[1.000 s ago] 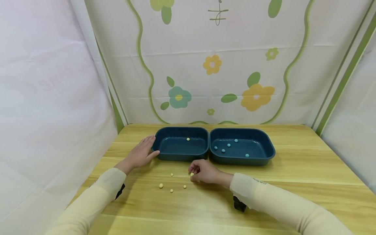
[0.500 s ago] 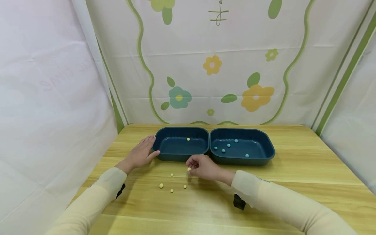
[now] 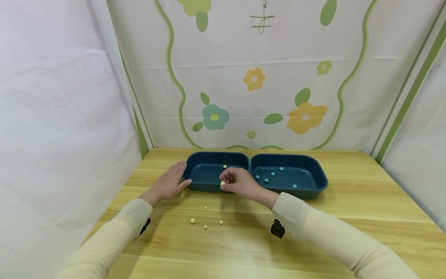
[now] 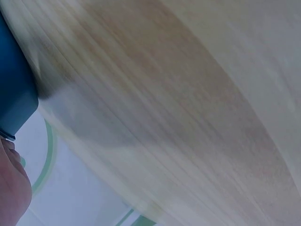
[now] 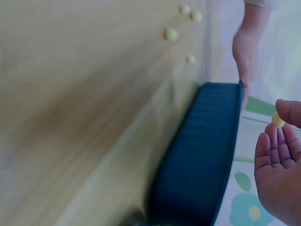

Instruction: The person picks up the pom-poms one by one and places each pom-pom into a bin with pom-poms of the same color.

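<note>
Between the thumb and fingers of my right hand [image 3: 239, 183] is a small pale yellow ball [image 5: 278, 119]. That hand is over the front rim of the left dark blue tray [image 3: 202, 186], where another yellow ball [image 3: 225, 166] lies on the bottom. My left hand [image 3: 168, 182] rests with straight fingers against the left tray's left end, thumb at the front rim. Several more yellow balls [image 3: 193, 221] lie on the table in front of the trays. In the left wrist view only part of the hand [image 4: 13, 186] shows, beside the tray's corner.
A second dark blue tray [image 3: 315, 190] touches the left one on its right side and holds several blue balls [image 3: 273, 174]. The wooden table [image 3: 366, 201] runs back to a white curtain [image 3: 223, 77] printed with flowers. More white cloth hangs at both sides.
My right hand has lifted the yellow ball from near the table and carried it forward, up over the left tray's front rim. The left hand has stayed at the tray's end.
</note>
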A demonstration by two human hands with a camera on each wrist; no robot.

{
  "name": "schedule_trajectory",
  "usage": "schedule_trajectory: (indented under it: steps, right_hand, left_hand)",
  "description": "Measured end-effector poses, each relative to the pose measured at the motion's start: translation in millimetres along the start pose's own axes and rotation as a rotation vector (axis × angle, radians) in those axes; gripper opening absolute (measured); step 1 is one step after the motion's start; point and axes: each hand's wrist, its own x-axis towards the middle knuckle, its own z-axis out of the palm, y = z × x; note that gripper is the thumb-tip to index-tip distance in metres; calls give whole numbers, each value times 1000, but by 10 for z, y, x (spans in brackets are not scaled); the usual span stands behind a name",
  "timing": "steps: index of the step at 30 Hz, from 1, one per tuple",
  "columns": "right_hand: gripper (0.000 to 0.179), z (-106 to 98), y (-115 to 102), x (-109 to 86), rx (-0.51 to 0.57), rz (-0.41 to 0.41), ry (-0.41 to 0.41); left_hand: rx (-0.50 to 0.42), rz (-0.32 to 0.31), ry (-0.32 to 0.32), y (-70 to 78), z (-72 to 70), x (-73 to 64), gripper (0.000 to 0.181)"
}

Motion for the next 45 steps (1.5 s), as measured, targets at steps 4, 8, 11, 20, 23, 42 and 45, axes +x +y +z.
schedule_trajectory:
  steps: [4, 8, 11, 20, 23, 42, 45]
  right_hand:
    - [17, -26, -28, 86, 1, 13, 69]
    - [17, -42, -41, 163, -3, 15, 120]
    - [16, -51, -23, 222, -11, 27, 151]
    - [15, -31, 69, 395, -47, 92, 213]
    - [15, -21, 104, 457, -52, 109, 234]
    - [18, 88, 352, 680, -99, 222, 284]
    - [18, 91, 361, 697, -115, 227, 277]
  left_hand:
    - [12, 2, -3, -6, 12, 4, 77]
    - [21, 4, -4, -4, 7, 6, 77]
    - [20, 11, 4, 1, 2, 7, 77]
    - [12, 5, 5, -6, 7, 6, 77]
    - [10, 5, 12, -13, 13, 5, 78]
    - [6, 4, 0, -1, -13, 15, 78]
    - [14, 5, -4, 1, -7, 15, 78]
